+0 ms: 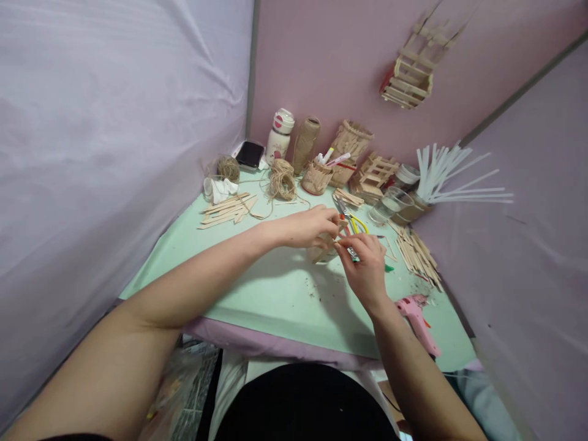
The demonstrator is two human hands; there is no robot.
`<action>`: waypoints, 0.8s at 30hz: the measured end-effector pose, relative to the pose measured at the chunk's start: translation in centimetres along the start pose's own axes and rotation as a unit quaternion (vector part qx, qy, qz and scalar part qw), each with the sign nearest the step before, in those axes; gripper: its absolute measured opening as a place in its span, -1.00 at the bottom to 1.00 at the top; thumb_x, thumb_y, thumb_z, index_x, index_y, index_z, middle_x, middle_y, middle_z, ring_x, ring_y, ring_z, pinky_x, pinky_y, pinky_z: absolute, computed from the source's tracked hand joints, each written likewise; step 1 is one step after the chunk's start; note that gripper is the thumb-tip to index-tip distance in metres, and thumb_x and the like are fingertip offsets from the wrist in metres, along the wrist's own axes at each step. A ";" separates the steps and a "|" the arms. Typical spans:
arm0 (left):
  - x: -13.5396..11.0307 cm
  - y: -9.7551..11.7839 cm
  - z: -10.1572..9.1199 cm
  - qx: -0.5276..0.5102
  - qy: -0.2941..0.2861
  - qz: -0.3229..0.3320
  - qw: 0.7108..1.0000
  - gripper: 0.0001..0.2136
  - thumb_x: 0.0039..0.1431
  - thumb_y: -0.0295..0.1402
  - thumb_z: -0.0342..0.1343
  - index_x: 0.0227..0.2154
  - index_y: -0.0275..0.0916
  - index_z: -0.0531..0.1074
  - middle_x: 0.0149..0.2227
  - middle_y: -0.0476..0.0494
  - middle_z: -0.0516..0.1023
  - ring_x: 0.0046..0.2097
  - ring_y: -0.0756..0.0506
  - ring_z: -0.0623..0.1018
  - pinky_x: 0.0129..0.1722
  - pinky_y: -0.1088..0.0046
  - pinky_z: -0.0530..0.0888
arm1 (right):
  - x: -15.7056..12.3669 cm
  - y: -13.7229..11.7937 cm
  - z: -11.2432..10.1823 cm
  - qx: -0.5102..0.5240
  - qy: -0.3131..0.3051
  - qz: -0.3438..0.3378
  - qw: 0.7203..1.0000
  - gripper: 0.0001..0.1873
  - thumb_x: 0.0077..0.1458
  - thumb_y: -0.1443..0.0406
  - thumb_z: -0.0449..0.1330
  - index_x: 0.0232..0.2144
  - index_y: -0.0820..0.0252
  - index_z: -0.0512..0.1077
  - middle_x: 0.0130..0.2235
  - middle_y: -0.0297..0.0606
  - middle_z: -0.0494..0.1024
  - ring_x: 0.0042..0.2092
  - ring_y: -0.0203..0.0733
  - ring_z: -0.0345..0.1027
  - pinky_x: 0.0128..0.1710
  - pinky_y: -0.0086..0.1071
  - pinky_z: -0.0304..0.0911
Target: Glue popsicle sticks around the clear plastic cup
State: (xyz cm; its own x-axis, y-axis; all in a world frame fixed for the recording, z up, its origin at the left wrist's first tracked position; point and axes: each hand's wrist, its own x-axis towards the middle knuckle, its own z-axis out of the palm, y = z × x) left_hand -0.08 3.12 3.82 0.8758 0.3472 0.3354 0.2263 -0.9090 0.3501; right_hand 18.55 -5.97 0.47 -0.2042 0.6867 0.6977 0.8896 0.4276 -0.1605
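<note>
My left hand [320,225] reaches over a small cup-shaped piece [324,255] with pale wooden bits on it, its fingers curled around the top. The cup is partly hidden by my fingers. My right hand [366,264] is closed in a pinch at the cup's right side, on what looks like a small piece of wooden stick [337,242]. Just behind my hands lie yellow-handled scissors [359,224]. To the right of my right wrist, a pink glue gun [417,318] rests on the table.
Wooden sticks [417,256] lie at right, with more sticks [226,212] at left. Behind stand a twine ball [282,181], a bottle [278,139], a pen holder [316,177], a clear plastic cup [388,207] and white glue sticks [441,177]. Crumbs dot the green tabletop [271,288].
</note>
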 end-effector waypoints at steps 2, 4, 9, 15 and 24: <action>0.8 -0.1 -0.6 0.027 -0.041 0.007 0.999 -0.89 0.11 -0.42 0.19 -0.28 -0.24 0.56 -0.06 -0.21 0.43 -0.03 -0.18 0.34 -0.03 0.36 0.28 | -0.1 0.1 0.1 0.007 0.004 -0.002 1.000 -0.86 0.21 0.23 0.18 -0.37 0.11 0.48 -0.31 -0.29 0.52 -0.20 -0.13 0.29 -0.18 -0.26 0.05; 1.5 -0.2 -0.9 0.053 -0.072 0.006 0.996 -0.91 0.08 -0.40 0.22 -0.34 -0.25 0.58 -0.11 -0.21 0.45 -0.08 -0.18 0.33 -0.09 0.37 0.26 | -0.2 0.1 0.3 0.012 0.009 -0.003 1.000 -0.87 0.21 0.23 0.19 -0.36 0.12 0.48 -0.30 -0.28 0.52 -0.19 -0.12 0.29 -0.18 -0.26 0.06; 2.2 0.1 -1.1 0.080 -0.097 -0.008 0.992 -0.90 0.10 -0.36 0.19 -0.39 -0.20 0.61 -0.13 -0.18 0.49 -0.11 -0.17 0.29 -0.17 0.33 0.18 | -0.3 0.1 0.6 0.014 0.017 0.004 1.000 -0.85 0.21 0.22 0.19 -0.37 0.12 0.49 -0.29 -0.26 0.53 -0.18 -0.12 0.31 -0.20 -0.25 0.05; 2.1 0.4 -1.3 0.094 -0.068 0.003 0.993 -0.90 0.11 -0.34 0.19 -0.44 -0.16 0.61 0.03 -0.15 0.46 0.04 -0.23 0.26 -0.08 0.24 0.10 | -0.6 0.4 1.0 0.043 0.029 0.014 0.999 -0.89 0.20 0.23 0.21 -0.35 0.12 0.48 -0.29 -0.28 0.55 -0.16 -0.11 0.33 -0.14 -0.21 0.11; 2.7 -0.1 -1.3 0.043 -0.106 0.015 0.993 -0.89 0.14 -0.30 0.20 -0.45 -0.15 0.59 -0.11 -0.05 0.59 0.07 -0.21 0.35 0.08 0.15 0.04 | -1.5 0.3 1.7 0.086 0.140 0.034 0.986 -0.82 0.13 0.25 0.27 -0.18 0.10 0.44 -0.16 -0.19 0.48 -0.07 -0.06 0.34 -0.04 -0.11 0.22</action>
State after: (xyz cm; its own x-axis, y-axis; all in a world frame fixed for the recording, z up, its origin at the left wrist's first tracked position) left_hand 1.69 4.47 5.85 0.9508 0.2710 0.1503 0.2257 -0.9378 0.2637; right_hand 18.40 -5.86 -1.82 -0.0044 0.5389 0.8424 0.8096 0.4964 -0.3134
